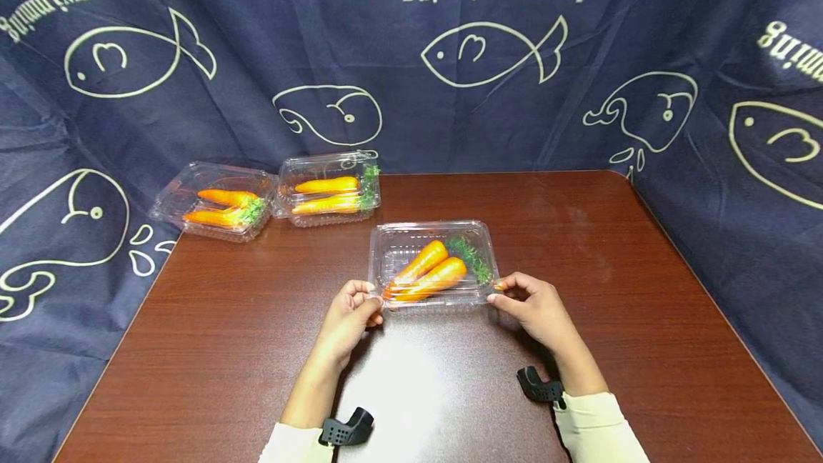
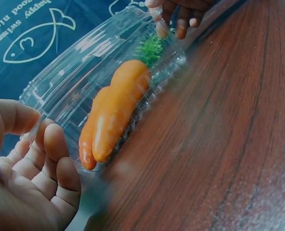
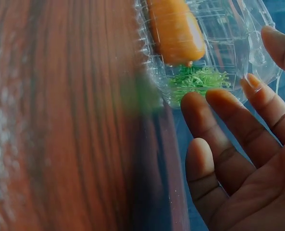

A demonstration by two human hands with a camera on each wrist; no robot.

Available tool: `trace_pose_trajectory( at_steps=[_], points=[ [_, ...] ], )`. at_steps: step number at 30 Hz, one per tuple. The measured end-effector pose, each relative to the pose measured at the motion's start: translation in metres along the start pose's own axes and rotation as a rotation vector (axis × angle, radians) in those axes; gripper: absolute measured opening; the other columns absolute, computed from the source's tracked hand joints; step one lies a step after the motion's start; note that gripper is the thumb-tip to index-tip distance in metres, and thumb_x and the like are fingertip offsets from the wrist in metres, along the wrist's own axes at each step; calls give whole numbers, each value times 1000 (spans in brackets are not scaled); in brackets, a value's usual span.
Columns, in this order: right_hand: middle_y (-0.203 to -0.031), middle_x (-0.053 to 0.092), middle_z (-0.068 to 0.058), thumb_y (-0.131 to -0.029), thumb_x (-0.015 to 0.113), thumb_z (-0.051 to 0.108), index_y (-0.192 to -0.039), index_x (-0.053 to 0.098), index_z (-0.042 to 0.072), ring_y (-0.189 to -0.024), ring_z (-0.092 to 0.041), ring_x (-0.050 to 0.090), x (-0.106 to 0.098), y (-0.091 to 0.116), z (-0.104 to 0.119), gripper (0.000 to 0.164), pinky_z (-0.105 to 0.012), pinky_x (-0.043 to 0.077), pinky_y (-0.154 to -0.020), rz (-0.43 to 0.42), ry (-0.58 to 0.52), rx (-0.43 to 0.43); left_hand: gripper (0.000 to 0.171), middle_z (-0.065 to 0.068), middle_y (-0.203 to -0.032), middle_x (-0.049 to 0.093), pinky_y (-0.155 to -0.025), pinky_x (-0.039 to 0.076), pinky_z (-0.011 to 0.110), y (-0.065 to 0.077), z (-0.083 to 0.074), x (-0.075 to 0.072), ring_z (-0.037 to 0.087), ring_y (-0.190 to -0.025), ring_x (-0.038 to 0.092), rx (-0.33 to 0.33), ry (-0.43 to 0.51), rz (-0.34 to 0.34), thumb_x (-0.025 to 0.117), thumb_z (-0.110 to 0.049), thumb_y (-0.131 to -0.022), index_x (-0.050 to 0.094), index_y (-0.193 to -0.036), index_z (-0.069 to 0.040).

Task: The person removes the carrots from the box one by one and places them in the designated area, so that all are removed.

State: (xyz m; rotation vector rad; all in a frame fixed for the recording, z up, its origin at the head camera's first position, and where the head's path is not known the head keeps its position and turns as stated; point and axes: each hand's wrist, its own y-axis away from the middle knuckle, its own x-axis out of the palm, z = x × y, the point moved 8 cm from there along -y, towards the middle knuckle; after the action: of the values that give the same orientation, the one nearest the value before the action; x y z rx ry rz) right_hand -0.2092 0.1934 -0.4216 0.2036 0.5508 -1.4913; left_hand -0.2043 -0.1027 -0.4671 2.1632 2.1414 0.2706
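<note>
A clear plastic clamshell box [image 1: 424,226], its lid down, is at mid-table in the head view. Inside lie two orange carrots [image 1: 439,279] with green feathery tops [image 1: 474,257] toward the right end. My left hand [image 1: 347,320] pinches the near left corner of the rim between thumb and index finger, as the left wrist view shows. At the near right corner, my right hand [image 1: 540,309] grips the rim with thumb and fingertips. In the right wrist view, the remaining fingers of that hand [image 3: 248,163] spread beside the box end.
Two similar clear boxes stand at the back left of the brown table [image 1: 579,249]: one box [image 1: 180,191] at the edge, another box [image 1: 289,170] beside it, each with two carrots. A dark blue cloth [image 1: 411,127] with fish drawings hangs behind and along the sides.
</note>
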Motion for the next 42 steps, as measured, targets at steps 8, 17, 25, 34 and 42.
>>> trace_pose_trajectory(
  at_steps=[8,17,25,34,42],
  points=[
    [-91,72,-11,-80,81,3,-87,70,3,-75,-9,60,2,-5,-25,13,-22,47,-63,3,8,-6,20,-1,-72,58,-57,45,20,-2,2,0,7,-57,54,13,36,-4,54,6,-89,48,-107,0],
    [-96,73,-12,-79,81,3,-79,68,5,-89,-4,64,1,-5,-20,14,-16,49,-76,1,-44,-61,21,-1,-71,58,-57,45,20,-3,2,2,8,-56,54,20,50,2,55,6,-89,48,-108,0],
    [-100,69,-17,-80,78,-3,-83,65,3,-93,-8,63,5,-4,-21,15,-17,49,-78,74,-123,-94,22,0,-71,58,-58,46,21,-3,2,1,8,-57,55,18,41,-4,55,6,-89,48,-109,1],
    [-108,68,-16,-80,78,-4,-91,64,5,-99,-12,63,5,0,-21,19,-25,53,-80,146,-111,-127,22,0,-72,58,-60,47,22,-2,1,0,9,-59,56,22,10,-5,55,4,-89,48,-109,0],
    [-90,61,-8,-80,75,-7,-89,62,3,-75,-10,56,7,-2,-20,18,-21,47,-61,115,-149,-107,20,2,-73,59,-59,47,23,-3,1,-1,9,-58,56,20,14,-12,55,5,-89,49,-109,1]
  ],
)
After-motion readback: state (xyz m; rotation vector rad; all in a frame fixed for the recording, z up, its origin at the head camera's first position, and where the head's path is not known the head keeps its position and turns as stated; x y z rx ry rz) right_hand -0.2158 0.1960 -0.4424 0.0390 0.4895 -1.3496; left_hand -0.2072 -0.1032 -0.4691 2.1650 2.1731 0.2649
